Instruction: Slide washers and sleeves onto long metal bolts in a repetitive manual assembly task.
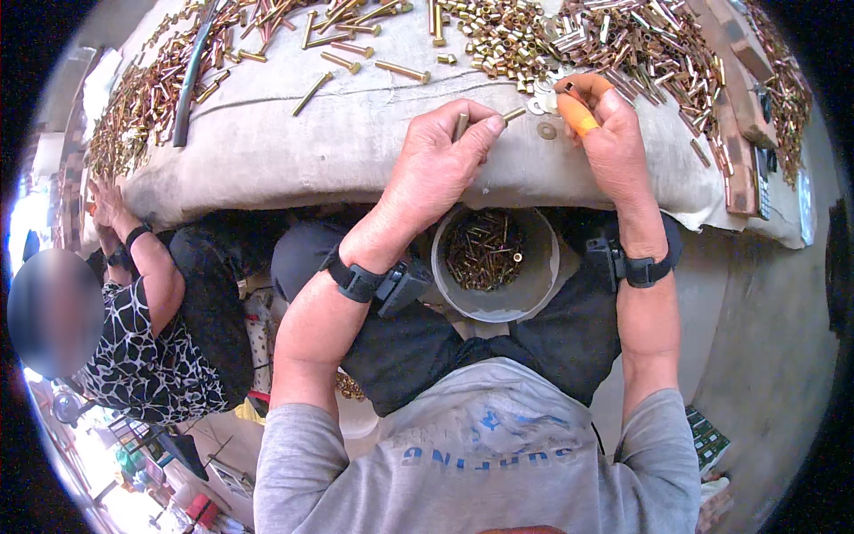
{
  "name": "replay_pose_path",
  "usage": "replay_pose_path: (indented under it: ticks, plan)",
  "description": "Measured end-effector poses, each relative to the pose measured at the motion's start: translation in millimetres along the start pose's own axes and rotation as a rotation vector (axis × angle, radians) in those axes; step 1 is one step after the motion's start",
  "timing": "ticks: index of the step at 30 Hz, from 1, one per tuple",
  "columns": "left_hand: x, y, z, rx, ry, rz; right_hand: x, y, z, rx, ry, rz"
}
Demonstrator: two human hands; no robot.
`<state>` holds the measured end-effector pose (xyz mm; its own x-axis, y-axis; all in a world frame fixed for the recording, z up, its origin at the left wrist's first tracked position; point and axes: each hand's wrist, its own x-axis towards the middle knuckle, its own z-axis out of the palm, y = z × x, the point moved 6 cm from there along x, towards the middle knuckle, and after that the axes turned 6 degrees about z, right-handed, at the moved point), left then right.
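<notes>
Over the cloth-covered table edge, my left hand is closed on brass-coloured bolts. One bolt shank pokes out past the thumb toward the right; a second bolt shows between thumb and fingers. Facing it, my right hand wears orange covers on thumb and forefinger. These pinch a small metal sleeve, its dark open end visible. The sleeve and the bolt shank are apart. Flat washers lie on the cloth between the hands, beside a heap of short brass-coloured nuts.
Loose bolts are strewn across the table. Metal sleeves are heaped at the far right, by a wooden board. A bucket holding assembled-looking pieces stands between my knees. Another person works at the left.
</notes>
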<state>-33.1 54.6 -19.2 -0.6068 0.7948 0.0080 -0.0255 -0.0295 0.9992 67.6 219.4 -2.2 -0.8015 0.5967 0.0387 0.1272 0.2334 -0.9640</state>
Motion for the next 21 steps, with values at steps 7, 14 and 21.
replay_pose_path:
  ticks: [7,14,21]
  plan:
    - [0.2,3.1,7.0,-0.049,-0.058,0.019,-13.0,-2.9,29.5,0.538,-0.253,0.213]
    - [-5.3,-4.4,15.3,-0.436,-0.135,-0.102,-17.3,7.0,41.3,0.876,-0.381,0.261]
    - [-3.0,2.1,7.0,-0.392,-0.086,-0.019,-17.0,-16.9,19.5,0.067,-0.066,-0.079]
